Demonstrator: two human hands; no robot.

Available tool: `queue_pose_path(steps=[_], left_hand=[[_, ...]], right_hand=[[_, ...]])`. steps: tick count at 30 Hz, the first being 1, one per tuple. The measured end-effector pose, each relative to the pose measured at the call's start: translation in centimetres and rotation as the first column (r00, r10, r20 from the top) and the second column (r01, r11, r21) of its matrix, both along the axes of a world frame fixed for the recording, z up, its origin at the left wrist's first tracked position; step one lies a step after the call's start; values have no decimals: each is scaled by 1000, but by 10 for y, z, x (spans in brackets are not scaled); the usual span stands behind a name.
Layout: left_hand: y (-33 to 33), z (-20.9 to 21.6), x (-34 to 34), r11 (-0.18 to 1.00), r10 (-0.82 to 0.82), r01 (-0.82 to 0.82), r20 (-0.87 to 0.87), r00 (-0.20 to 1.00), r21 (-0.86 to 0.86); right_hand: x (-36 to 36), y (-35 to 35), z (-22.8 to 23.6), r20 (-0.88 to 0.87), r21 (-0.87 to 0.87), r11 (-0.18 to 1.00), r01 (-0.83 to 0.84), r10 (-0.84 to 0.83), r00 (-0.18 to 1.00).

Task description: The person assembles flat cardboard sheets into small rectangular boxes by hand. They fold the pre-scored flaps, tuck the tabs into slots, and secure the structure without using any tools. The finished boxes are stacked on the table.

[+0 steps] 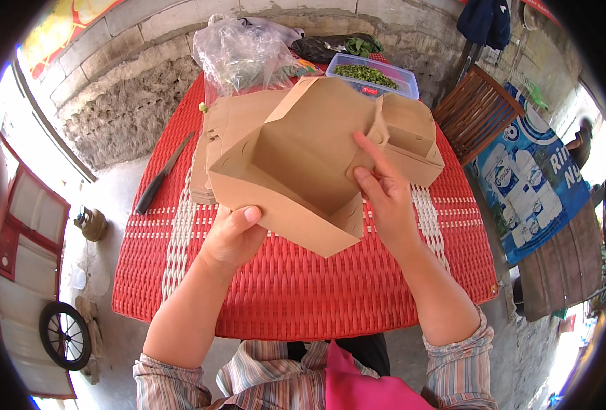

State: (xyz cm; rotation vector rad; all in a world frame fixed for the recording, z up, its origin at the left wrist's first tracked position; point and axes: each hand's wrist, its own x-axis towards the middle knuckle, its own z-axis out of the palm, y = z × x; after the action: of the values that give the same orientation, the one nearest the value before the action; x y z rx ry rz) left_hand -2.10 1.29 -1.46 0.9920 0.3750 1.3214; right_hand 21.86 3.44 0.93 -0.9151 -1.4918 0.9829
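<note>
Left hand [236,236] pinches near wall of brown box [282,217], right hand [388,193] pinches right side; box, held between, part-formed, corner tuck perhaps unfinished, partly hidden. Formed box [411,162] beyond right hand; flat cartons [228,117] beyond left hand await folding.

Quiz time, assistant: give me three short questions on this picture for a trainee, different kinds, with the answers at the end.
1. True or false: the knife lies on the left part of the red woven table.

2. Multiple choice: what do the left hand and the right hand both hold?
A) a plastic bag
B) an open cardboard box
C) a wooden chair

3. Fill in the blank: the plastic tub at the far side of the table contains chopped ____.

Key: 1. True. 2. B. 3. Greens.
</note>
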Motion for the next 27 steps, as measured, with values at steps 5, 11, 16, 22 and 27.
queue_pose_path(steps=[5,11,16,22,27], left_hand=[[2,-7,-13,998,-68,70,-88,994,12],[-5,18,2,999,-24,29,-147,989,33],[-5,30,8,989,-24,49,-171,985,143],[-5,36,10,971,3,57,-248,969,233],[11,35,-4,924,281,-196,-235,930,330]], right_hand=[[2,11,-11,432,74,997,-25,-10,902],[1,4,-9,500,263,961,-86,-59,864],[-6,-4,-5,419,157,949,-275,188,888],[-8,-11,-2,438,100,972,-213,150,887],[-1,-8,1,617,362,928,-88,-167,769]])
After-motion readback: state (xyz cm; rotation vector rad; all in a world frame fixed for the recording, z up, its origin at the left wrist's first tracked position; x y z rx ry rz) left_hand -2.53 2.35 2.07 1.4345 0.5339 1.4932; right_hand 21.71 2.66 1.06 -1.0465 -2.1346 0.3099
